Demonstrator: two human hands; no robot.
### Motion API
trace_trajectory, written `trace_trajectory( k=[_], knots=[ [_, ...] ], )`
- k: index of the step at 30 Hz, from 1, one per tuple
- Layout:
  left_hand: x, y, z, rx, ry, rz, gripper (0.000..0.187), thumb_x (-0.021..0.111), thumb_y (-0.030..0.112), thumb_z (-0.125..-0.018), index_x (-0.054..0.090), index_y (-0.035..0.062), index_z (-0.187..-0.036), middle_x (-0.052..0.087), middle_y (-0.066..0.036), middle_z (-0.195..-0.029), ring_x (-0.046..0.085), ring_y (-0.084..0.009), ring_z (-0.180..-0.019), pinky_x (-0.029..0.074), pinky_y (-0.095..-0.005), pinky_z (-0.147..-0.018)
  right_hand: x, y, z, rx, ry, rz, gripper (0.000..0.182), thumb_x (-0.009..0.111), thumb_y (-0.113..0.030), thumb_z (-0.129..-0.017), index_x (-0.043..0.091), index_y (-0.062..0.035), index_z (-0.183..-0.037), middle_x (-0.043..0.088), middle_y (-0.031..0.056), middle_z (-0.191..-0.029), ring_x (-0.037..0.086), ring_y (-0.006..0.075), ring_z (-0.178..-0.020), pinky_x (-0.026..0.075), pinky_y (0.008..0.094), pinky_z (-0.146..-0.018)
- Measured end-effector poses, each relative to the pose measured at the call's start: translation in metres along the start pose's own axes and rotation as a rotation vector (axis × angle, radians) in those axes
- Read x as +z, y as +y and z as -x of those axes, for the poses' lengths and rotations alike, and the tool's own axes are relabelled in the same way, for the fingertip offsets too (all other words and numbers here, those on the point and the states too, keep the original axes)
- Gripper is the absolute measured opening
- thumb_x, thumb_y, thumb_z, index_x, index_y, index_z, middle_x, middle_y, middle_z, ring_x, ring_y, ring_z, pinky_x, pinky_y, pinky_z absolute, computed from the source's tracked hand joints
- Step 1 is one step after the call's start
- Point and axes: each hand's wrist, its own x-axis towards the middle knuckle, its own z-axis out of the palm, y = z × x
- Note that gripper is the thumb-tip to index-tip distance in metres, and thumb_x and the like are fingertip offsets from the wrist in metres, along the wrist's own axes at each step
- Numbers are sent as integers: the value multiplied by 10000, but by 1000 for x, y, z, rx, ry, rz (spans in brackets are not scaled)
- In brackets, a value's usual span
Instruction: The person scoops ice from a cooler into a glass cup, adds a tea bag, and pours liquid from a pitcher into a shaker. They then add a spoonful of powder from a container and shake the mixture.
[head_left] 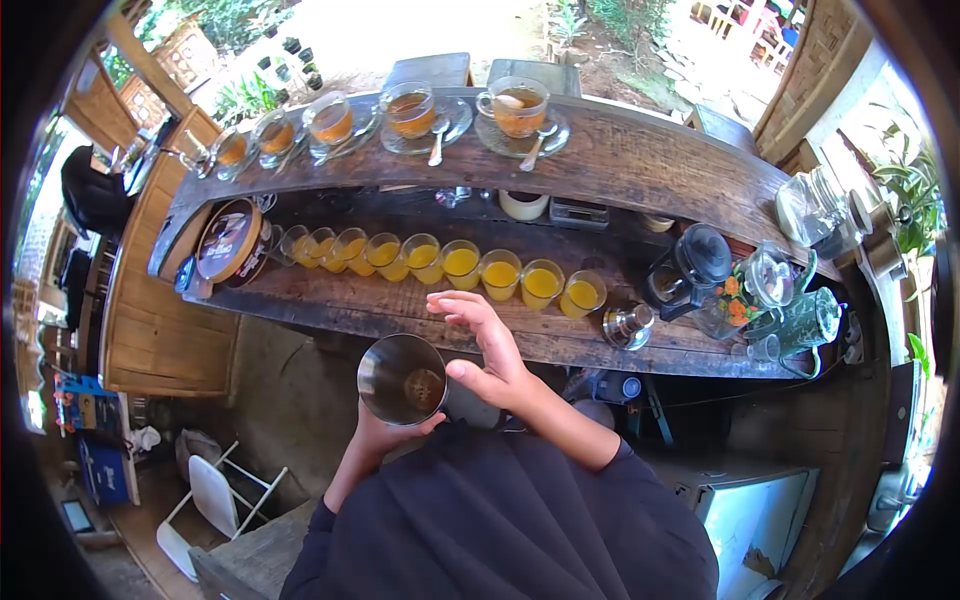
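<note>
My left hand (383,435) is wrapped round the lower side of a metal shaker cup (388,368), held in front of my body. The cup's open mouth faces me, and a little brownish residue or liquid shows at its bottom. Just right of the rim is my right hand (490,350), fingers apart and thumb pointing at the cup, with nothing in it. Beyond my hands, a row of several glasses of yellow-orange drink (461,262) lines the lower counter (420,318). A metal shaker top (628,326) stands at the right end of that row.
Several glass cups of amber drink (519,112) rest on saucers along the upper shelf (640,160). To the right are a French press (690,265), a flowered glass jar (740,300) and a green pitcher (810,318). A white folding chair (212,495) stands at lower left.
</note>
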Motion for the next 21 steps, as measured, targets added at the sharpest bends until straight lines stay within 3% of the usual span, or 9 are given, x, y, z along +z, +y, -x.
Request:
trace_trajectory(
  k=[6, 9, 15, 21],
  knots=[
    [-52, -3, 30, -74, 22, -117, 790, 848, 109, -565, 425, 26, -1228, 543, -88, -1170, 538, -180, -1074, 445, -327, -905, 47, 8, -25, -92, 179, 23, 446, 582, -33, -820, 425, -57, -1236, 438, 129, -1257, 463, 216, -1147, 358, 326, -930],
    [-81, -10, 46, -114, 44, -149, 787, 848, 108, -566, 424, 24, -1225, 543, -91, -1166, 537, -184, -1079, 446, -326, -905, 65, 8, -42, -139, 317, 90, 417, 631, -42, -775, 489, -39, -1167, 520, 139, -1179, 507, 232, -1077, 416, 319, -853],
    [-115, -5, 60, -154, 70, -137, 801, 853, 115, -563, 416, 28, -1229, 539, -95, -1168, 537, -187, -1080, 450, -327, -904, 84, -1, -72, -186, 524, 31, 365, 602, -16, -788, 500, -47, -1137, 506, 113, -1189, 487, 187, -1091, 387, 302, -875],
    [-128, 2, 68, -171, 44, -116, 825, 868, 133, -546, 415, 36, -1229, 526, -94, -1181, 528, -188, -1095, 448, -334, -913, 78, -8, -71, -247, 590, 284, 355, 633, -18, -766, 531, -36, -1106, 517, 114, -1175, 495, 195, -1085, 390, 305, -882]
  ],
)
